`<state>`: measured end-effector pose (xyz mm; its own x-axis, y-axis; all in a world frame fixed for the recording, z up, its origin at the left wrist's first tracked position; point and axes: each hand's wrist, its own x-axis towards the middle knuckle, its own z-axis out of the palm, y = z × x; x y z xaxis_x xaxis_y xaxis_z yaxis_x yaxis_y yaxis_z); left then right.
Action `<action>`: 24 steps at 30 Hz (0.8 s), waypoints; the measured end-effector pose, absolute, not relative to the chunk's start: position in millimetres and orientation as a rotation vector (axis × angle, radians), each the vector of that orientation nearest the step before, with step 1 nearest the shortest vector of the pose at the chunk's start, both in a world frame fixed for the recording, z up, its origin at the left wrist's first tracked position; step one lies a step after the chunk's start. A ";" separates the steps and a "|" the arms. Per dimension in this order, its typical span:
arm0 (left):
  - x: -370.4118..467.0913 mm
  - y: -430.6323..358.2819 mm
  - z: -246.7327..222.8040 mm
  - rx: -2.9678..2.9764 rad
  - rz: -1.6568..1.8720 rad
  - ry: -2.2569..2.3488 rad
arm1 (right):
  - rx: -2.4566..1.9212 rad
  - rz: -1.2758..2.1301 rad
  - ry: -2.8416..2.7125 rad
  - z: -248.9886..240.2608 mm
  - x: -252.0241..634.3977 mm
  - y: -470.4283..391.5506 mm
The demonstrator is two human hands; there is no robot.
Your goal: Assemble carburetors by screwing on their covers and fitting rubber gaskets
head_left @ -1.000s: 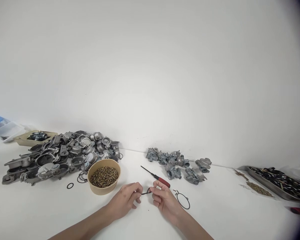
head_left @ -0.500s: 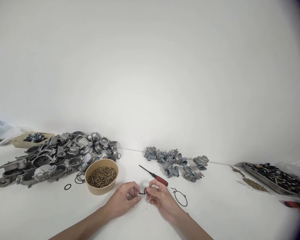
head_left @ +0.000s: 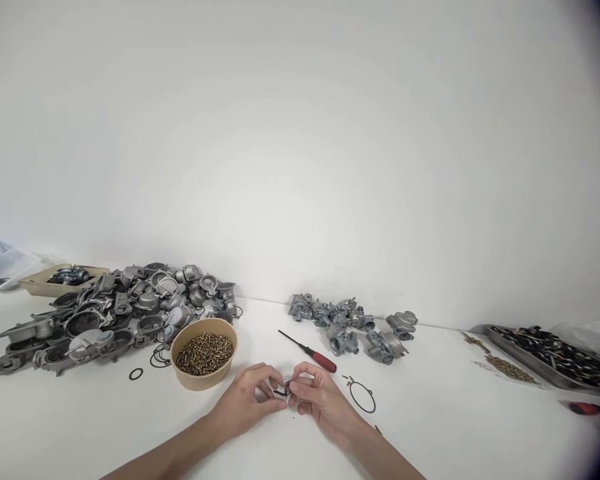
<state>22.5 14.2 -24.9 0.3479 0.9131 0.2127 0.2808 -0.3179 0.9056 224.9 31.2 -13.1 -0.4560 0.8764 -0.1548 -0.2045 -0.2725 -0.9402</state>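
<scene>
Low over the white table, my two hands meet around a thin black rubber ring (head_left: 281, 393), bunched up and partly hidden by the fingers. My right hand (head_left: 323, 400) pinches it between thumb and forefinger. From the other side, the curled fingers of my left hand (head_left: 250, 397) close on its loose end. To the right of my right hand lie a larger black ring (head_left: 363, 397) and a few tiny metal pieces (head_left: 349, 381). A screwdriver with a red handle (head_left: 324, 362) rests just beyond my fingers.
Left of my hands stands a tan bowl (head_left: 204, 381) of brass screws, before a heap of grey metal housings (head_left: 147, 303). Small metal castings (head_left: 343, 341) lie near the wall. At the right are a metal tray (head_left: 525, 363) of dark parts and another red-handled tool (head_left: 585, 408).
My left hand has shifted slightly right, closer to my right hand. The black rubber ring has turned and bunched between the fingers.
</scene>
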 end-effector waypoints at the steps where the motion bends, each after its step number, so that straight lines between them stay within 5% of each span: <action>1: 22.5 13.8 -24.9 1.808 0.977 1.070 | -0.914 1.820 -1.202 -13.7 224.7 31.3; 24: 25.9 18.0 -36.3 1.684 1.032 1.241 | -0.913 1.807 -1.200 -15.9 223.6 32.6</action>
